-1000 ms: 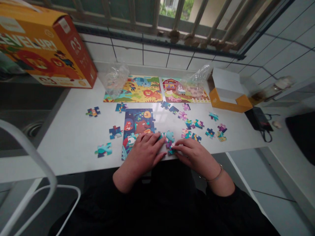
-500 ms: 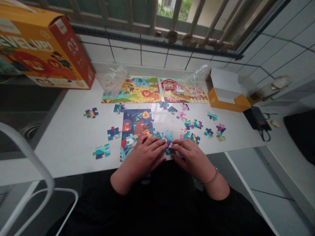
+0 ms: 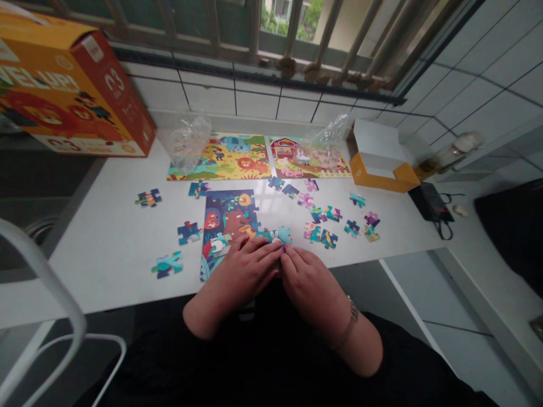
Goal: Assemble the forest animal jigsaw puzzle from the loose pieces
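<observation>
A partly joined jigsaw puzzle (image 3: 231, 215), with a bear and other animals on dark blue, lies at the front edge of the white table. My left hand (image 3: 244, 263) lies over its lower part, fingers bent on the pieces and thumb at the near edge. My right hand (image 3: 311, 277) is closed, its fingertips pinching a small purple and teal jigsaw piece (image 3: 284, 247) at the lower right of the joined part. Both hands' fingertips meet there and cover most of that piece. Just above them shows a rabbit piece (image 3: 274, 236).
Loose pieces lie to the right (image 3: 314, 232) and left (image 3: 168, 264). Behind are a lion picture board (image 3: 241, 164) and a farm picture board (image 3: 292, 169), partly under crumpled plastic bags (image 3: 189, 141). An orange box (image 3: 123, 107) stands left, an opened box (image 3: 382, 169) right.
My right hand has moved left, and its fingers have drawn together against the left fingertips. My left hand stays on the puzzle. The whole view has shifted slightly.
</observation>
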### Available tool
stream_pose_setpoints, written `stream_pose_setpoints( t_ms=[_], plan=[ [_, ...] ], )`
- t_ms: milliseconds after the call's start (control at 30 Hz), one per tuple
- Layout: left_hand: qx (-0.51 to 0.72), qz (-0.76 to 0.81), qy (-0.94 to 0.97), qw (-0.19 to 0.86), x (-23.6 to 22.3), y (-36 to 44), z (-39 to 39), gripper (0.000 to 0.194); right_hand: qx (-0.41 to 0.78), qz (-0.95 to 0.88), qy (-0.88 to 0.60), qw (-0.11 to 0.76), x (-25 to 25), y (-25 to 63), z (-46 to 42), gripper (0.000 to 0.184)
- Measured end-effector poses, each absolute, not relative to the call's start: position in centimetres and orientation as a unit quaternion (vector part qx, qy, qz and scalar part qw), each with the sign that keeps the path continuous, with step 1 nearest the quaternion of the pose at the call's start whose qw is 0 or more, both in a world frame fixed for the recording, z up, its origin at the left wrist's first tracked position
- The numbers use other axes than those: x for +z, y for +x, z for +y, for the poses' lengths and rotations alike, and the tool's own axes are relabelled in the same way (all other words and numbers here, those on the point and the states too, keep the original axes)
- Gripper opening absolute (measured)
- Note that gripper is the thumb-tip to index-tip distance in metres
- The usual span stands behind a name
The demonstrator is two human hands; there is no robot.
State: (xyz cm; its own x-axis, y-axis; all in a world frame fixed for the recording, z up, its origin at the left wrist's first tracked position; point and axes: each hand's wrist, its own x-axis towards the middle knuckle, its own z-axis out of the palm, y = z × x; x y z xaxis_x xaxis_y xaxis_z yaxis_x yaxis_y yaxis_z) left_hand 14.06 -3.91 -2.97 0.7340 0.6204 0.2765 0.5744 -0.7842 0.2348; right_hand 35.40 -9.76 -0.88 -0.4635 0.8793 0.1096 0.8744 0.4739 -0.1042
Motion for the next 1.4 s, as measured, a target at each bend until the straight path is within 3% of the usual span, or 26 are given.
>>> stream_pose_setpoints(
  t_ms=[133,500,1100,1400],
  plan=[
    [0.176,0.315,0.930,0.068,-2.9,14.0,-3.8,0.039,0.004,-0.864,-0.498,0.072,-1.6,34.2,-10.3,0.043],
    [0.176,0.321,0.927,0.081,-2.5,14.0,-3.9,0.044,0.034,-0.831,-0.532,0.155,-1.0,35.0,-10.3,0.030],
    [0.176,0.325,0.925,0.091,-2.5,14.0,-3.9,0.043,0.064,-0.855,-0.500,0.122,-0.4,37.8,-8.4,0.027],
    [0.181,0.326,0.923,0.098,-2.6,14.0,-3.8,0.043,0.036,-0.878,-0.469,0.090,-0.2,38.4,-7.6,0.017]
  ],
)
